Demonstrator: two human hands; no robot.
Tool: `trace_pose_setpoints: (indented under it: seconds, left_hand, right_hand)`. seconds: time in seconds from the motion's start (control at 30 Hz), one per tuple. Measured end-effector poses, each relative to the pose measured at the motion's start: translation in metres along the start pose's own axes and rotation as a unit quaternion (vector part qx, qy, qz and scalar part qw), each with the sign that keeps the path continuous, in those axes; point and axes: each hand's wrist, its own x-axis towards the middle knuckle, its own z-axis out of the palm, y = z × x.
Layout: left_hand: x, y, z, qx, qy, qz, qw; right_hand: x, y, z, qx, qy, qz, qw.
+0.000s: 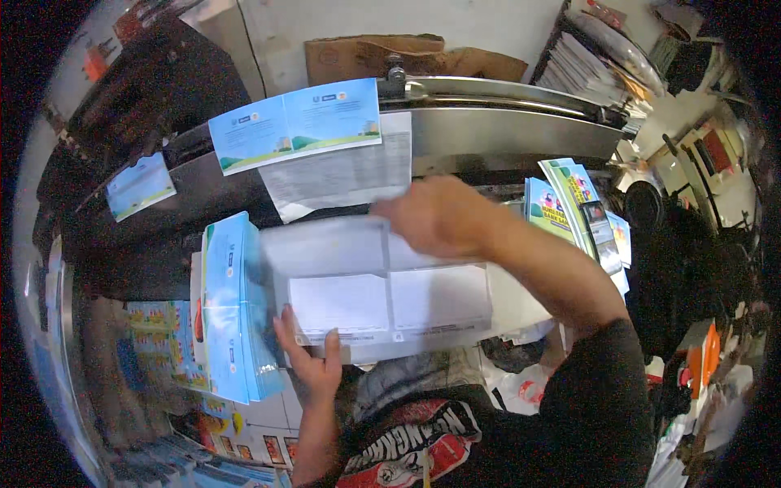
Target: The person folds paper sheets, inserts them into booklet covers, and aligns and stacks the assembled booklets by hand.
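White printed sheets (439, 301) with table-like panels lie before me on the work surface. My left hand (313, 366) rests at their lower left corner, thumb and fingers apart, fingertips touching the paper's edge. Across the upper part of the sheets reaches my right hand (443, 215), its fingers curled in and somewhat blurred. Whatever those fingers hold, if anything, is hidden. Close to my left hand stands a thick stack of light blue printed covers (236, 309). Beyond the sheets, a grey printed page (342, 175) hangs over the machine's edge, partly under an opened blue cover (297, 122).
A metal machine bar (512, 122) runs along the back. Several colourful booklets (569, 203) lean at the right, with a dark phone-like object (602, 236) on them. A smaller blue cover (141, 187) sits at the far left. Stacked papers (586, 69) fill the back right.
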Motion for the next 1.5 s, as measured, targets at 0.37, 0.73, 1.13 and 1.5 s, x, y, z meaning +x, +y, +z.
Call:
trace_pose_setpoints:
  seconds: [0.37, 0.73, 1.13, 1.5]
  left_hand:
    - [0.003, 0.002, -0.004, -0.046, -0.006, -0.057, 0.997]
    - [0.009, 0.008, -0.019, 0.004, -0.066, -0.108, 0.992]
    - [0.009, 0.008, -0.015, -0.018, -0.07, -0.111, 0.991]
    - [-0.006, -0.018, 0.006, -0.059, 0.008, 0.021, 0.998]
  right_hand:
    - [0.024, 0.04, 0.007, 0.128, -0.028, -0.066, 0.989]
    - [0.068, 0.006, -0.12, -0.085, 0.469, 0.027, 0.878]
    - [0.158, -0.014, 0.027, -0.096, 0.15, -0.024, 0.984]
    - [-0.077, -0.054, 0.102, -0.08, 0.049, -0.082, 0.992]
